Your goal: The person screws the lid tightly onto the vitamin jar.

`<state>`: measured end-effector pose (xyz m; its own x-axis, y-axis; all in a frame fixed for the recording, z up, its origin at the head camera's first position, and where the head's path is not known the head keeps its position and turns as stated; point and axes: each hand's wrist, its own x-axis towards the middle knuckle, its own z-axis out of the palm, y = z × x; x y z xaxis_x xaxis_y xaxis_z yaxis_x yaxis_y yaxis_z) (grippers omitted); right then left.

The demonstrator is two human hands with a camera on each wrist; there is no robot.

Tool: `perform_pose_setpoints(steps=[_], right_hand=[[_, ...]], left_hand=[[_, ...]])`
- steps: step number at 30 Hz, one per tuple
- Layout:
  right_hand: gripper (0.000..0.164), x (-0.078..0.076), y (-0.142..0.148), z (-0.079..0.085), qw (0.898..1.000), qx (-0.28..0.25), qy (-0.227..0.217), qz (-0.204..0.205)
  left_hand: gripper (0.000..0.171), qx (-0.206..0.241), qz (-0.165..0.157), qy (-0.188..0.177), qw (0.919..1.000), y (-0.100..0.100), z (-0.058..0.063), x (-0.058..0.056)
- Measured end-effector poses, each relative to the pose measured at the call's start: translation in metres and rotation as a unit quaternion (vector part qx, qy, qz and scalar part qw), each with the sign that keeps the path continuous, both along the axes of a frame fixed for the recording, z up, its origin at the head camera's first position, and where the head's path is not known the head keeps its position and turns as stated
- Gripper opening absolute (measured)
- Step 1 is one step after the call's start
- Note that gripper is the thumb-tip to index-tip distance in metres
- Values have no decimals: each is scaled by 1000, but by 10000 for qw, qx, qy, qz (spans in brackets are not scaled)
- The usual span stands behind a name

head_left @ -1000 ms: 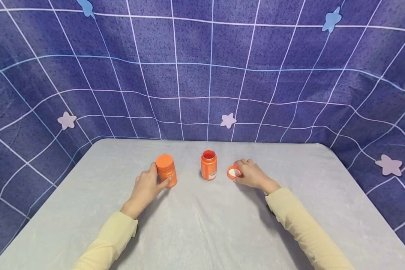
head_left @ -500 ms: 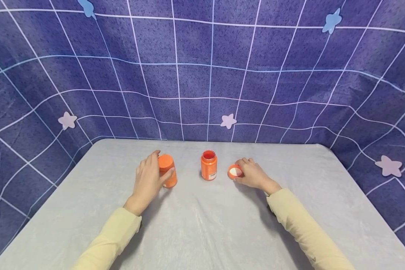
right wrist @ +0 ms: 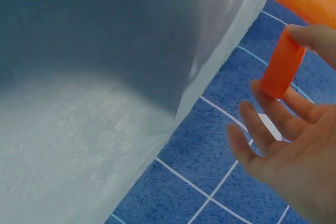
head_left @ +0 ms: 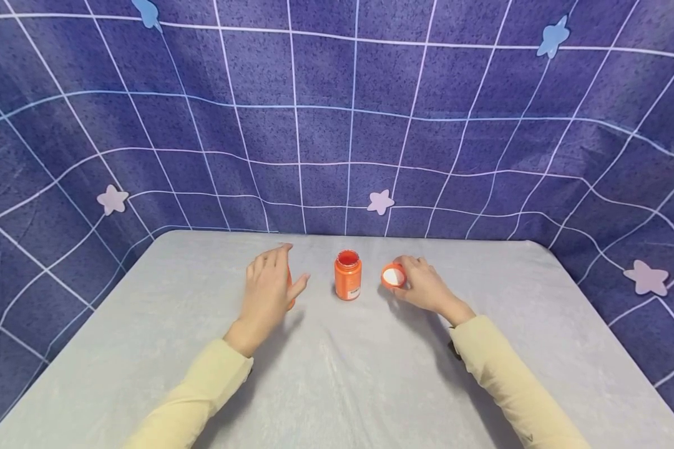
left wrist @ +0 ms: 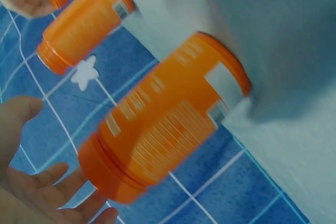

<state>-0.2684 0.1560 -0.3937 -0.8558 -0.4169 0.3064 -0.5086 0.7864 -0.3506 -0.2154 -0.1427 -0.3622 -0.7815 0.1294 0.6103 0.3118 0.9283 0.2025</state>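
Upright on the table stands an open orange jar point(head_left: 348, 279), its threaded mouth uncovered and a white label low on its side. To its left, a second orange jar point(left wrist: 168, 114) has its cap point(left wrist: 107, 174) on; my left hand point(head_left: 266, 290) hides most of it in the head view. The left fingers are spread, the thumb away from the jar, and fingertips lie right by its cap in the left wrist view. My right hand point(head_left: 424, 287) pinches an orange lid point(right wrist: 282, 66) between thumb and fingers, its white inside point(head_left: 393, 276) facing up and toward me.
A grey cloth covers the table point(head_left: 337, 374). Behind it and at both sides hangs a blue-purple curtain point(head_left: 326, 137) with a line grid and stars. Pale yellow sleeves point(head_left: 202, 386) cover both forearms.
My left hand has released the capped jar and moved right and farther away, with fingers spread in front of it. My right hand has raised the lid slightly, tilting it.
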Motion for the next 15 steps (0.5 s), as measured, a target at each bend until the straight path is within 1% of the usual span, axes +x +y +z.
perform_pose_setpoints(steps=[6, 12, 15], right_hand=[[52, 2, -1, 2, 9993, -342, 122, 63], [52, 1, -2, 1, 9970, -612, 455, 96], [51, 1, -3, 0, 9962, -667, 547, 76]], left_hand=[[56, -73, -278, -95, 9995, 17, -2, 2], [55, -66, -577, -401, 9975, 34, -6, 3], [55, -88, -664, -522, 9964, 40, -9, 3]])
